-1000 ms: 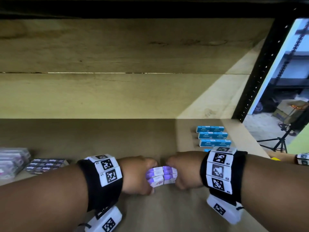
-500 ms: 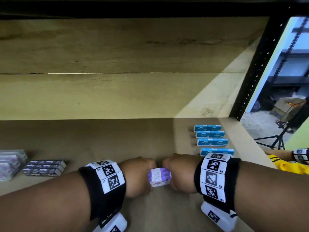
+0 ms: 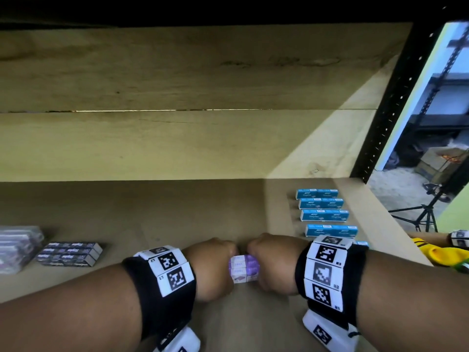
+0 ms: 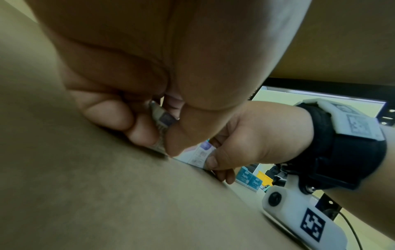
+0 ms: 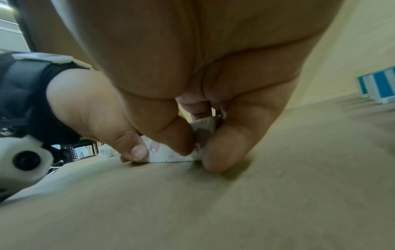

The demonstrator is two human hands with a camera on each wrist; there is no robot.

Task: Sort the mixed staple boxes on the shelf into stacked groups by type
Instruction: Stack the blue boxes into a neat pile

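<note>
A small stack of purple-and-white staple boxes (image 3: 244,271) sits on the brown shelf board (image 3: 152,214), squeezed between both hands. My left hand (image 3: 215,269) grips its left end with thumb and curled fingers, and the same boxes (image 4: 200,154) show under the thumb in the left wrist view. My right hand (image 3: 271,266) pinches the right end; in the right wrist view the boxes (image 5: 171,154) rest on the board. Blue staple boxes (image 3: 322,212) lie in a row at the right. Dark staple boxes (image 3: 68,254) lie at the left.
A pack of pale clear-wrapped boxes (image 3: 17,247) sits at the far left edge. The shelf's back wall (image 3: 177,146) rises behind. A black perforated upright (image 3: 396,97) bounds the right side, with a tripod (image 3: 426,214) beyond. Another person's yellow sleeve (image 3: 436,252) shows at right.
Both hands have closed in on the purple boxes, pressing them into a tighter stack. The view has shifted slightly, bringing more of the blue boxes into sight.
</note>
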